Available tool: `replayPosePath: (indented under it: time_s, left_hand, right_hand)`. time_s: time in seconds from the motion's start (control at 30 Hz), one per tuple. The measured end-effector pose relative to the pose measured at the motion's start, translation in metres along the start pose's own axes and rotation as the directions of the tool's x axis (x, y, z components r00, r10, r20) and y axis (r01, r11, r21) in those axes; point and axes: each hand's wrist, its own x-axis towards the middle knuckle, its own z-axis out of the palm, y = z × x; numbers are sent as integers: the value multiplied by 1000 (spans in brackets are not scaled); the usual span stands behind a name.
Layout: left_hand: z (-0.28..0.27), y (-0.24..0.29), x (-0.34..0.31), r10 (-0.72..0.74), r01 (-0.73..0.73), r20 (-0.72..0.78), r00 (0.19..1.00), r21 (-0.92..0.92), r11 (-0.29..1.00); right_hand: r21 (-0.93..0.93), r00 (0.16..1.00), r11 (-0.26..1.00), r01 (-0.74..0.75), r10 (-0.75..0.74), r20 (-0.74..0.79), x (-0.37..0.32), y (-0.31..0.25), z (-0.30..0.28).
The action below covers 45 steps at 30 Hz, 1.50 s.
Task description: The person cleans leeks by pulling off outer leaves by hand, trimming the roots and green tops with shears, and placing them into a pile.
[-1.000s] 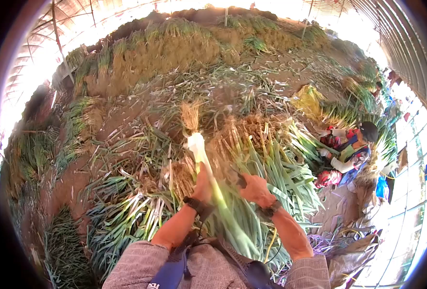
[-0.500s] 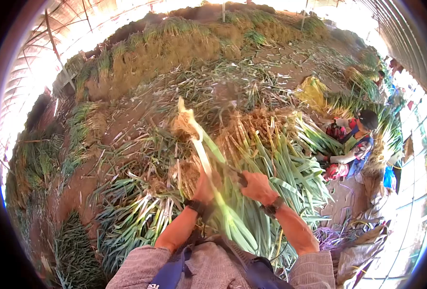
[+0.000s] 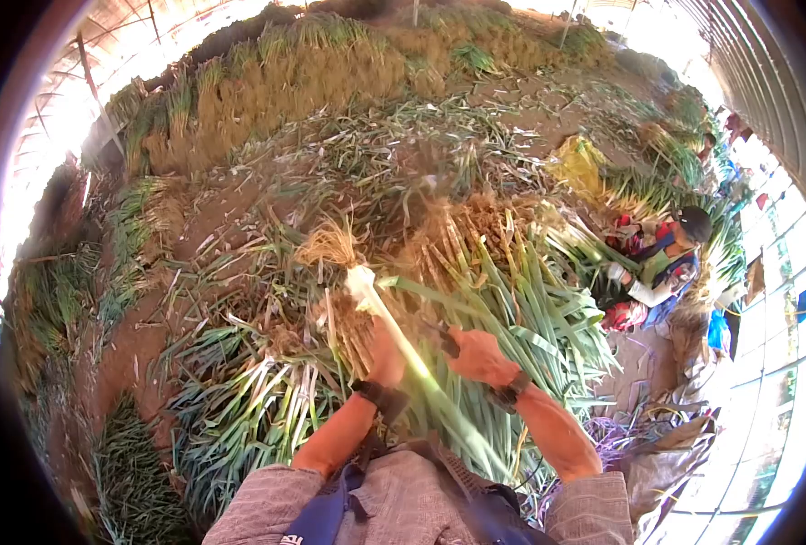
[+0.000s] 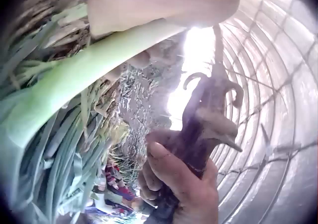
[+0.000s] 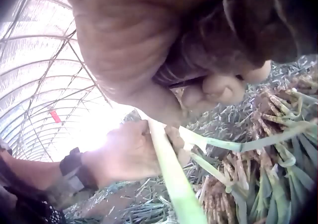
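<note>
My left hand (image 3: 387, 359) grips a leek (image 3: 426, 386) around its pale shaft. Its bushy roots (image 3: 328, 243) point away from me and left, while the green leaves trail toward my lap. A loose strip of outer leaf (image 3: 439, 298) peels off near the white base and stretches right. Close beside the shaft, my right hand (image 3: 483, 357) holds a dark hand tool (image 4: 198, 119). In the left wrist view the tool shows two curved hooks at its top and a lever-like side piece, with fingers and thumb wrapped around the handle.
A big pile of leeks (image 3: 530, 291) lies just ahead and right, roots outward. More leeks (image 3: 258, 400) lie at left. Loose leaf scraps (image 3: 358, 163) cover the ground beyond. A person (image 3: 662, 263) sits at the right beside a yellow bag (image 3: 577, 165). Purple strings (image 3: 607, 440) lie near my right elbow.
The leek's root end has swung left and tilted. A strip of outer leaf has come away from the shaft and now stretches right. Both hands stay near the same place, still gripping.
</note>
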Motion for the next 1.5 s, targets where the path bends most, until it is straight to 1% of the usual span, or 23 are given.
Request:
replayPosePath:
  time_s: [0.03, 0.1, 0.13, 0.17, 0.2, 0.23, 0.3, 0.33, 0.43, 0.5, 0.77, 0.97, 1.03, 1.1, 1.13, 1.17, 1.2, 1.23, 1.27, 1.3, 1.33, 1.37, 1.5]
  left_hand:
    - [-5, -1, 2, -8, 8, -1, 1000, -3, 1000]
    - [-17, 5, 9, 171, -186, 83, 982, 231, 955]
    - [-28, 22, 16, -2, -7, 29, 1000, 308, 951]
    - [-27, 18, 9, 317, -335, 112, 942, 269, 903]
    - [-27, 49, 10, 114, -150, 132, 985, 313, 938]
    - [-65, 38, 62, 37, -114, 264, 964, 285, 952]
    - [-85, 46, 83, 376, -649, 558, 740, 443, 619]
    - [-77, 57, 106, 97, -128, 232, 968, 124, 984]
    - [-42, 95, 81, 0, -35, 142, 990, 245, 969]
    - [-33, 103, 67, -28, -18, 271, 962, 167, 986]
    - [-20, 113, 66, -155, 147, 214, 965, 54, 988]
    - [-33, 94, 112, 96, -92, 91, 991, -50, 994]
    - [-51, 98, 132, 281, -370, 243, 928, 538, 758]
    - [-105, 50, 232, 612, -632, 206, 764, 44, 774]
    - [-82, 58, 189, 626, -567, 77, 776, 520, 639]
    - [-77, 83, 166, 364, -543, 440, 821, 403, 737]
    - [-29, 94, 108, 189, -201, 325, 926, 2, 980]
    - [-81, 35, 162, 400, -519, 387, 831, 276, 809]
    - [-128, -19, 212, 589, -720, 426, 687, 506, 475]
    - [-54, 30, 97, 70, -90, 107, 992, 197, 976]
    - [-46, 34, 78, -113, 73, 89, 990, 364, 928]
    - [-78, -16, 122, 113, -199, 197, 974, 499, 843]
    - [-53, -15, 81, -53, -7, 248, 967, 233, 972]
  right_hand:
    - [-3, 1000, 1000, -6, 6, 5, -2, -1, 1]
    - [113, 993, 991, -72, 61, 96, -8, 0, -1]
    - [102, 993, 992, -77, 67, 93, -10, 3, 4]
    - [168, 985, 980, -107, 81, 152, -12, 11, 16]
    - [229, 975, 962, -148, 103, 197, -15, 20, 26]
    - [151, 955, 966, -209, 169, 243, -14, 25, 38]
    - [190, 953, 970, -150, 91, 289, -19, 38, 52]
    - [192, 958, 971, -139, 82, 275, -22, 37, 54]
    - [200, 967, 966, -167, 121, 224, -28, 28, 51]
    - [218, 979, 964, -155, 120, 164, -35, 31, 55]
    - [217, 965, 949, -229, 192, 179, -60, 41, 70]
    - [191, 981, 966, -175, 153, 121, -67, 43, 74]
    - [206, 984, 965, -161, 141, 108, -68, 43, 77]
    - [224, 987, 965, -136, 112, 118, -69, 41, 79]
    - [209, 992, 972, -109, 93, 83, -70, 38, 74]
    - [195, 997, 978, -75, 66, 50, -67, 36, 69]
    - [179, 994, 978, -110, 105, 41, -59, 44, 71]
    - [167, 988, 974, -153, 146, 51, -57, 50, 77]
    - [200, 986, 965, -170, 166, 34, -62, 42, 75]
    - [226, 983, 958, -178, 184, -6, -53, 34, 64]
    - [235, 987, 959, -160, 159, 22, -46, 33, 63]
    - [192, 988, 969, -154, 150, 33, -46, 32, 64]
    - [152, 981, 970, -188, 192, -10, -44, 37, 54]
